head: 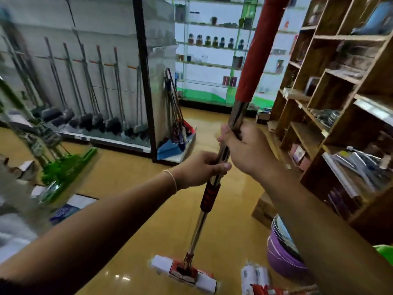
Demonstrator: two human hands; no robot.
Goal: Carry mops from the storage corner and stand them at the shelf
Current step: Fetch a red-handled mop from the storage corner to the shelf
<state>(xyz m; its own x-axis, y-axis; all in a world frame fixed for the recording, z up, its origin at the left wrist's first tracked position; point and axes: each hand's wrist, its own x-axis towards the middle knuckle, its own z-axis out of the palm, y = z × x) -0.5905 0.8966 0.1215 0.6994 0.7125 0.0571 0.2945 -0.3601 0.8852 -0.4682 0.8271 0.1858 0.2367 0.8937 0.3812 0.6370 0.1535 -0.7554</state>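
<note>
The mop (214,184) stands near-upright at centre frame, its sponge head (184,273) low over the floor (138,209) at the bottom edge, touching or just clear I cannot tell; the left hand (198,168) wraps the steel pole just above the dark grip, the right hand (244,150) curls round it higher up; this looks like the carrying step; next it wants walking to the shelf (100,81) at upper left, where other mops lean, and setting upright there.
</note>
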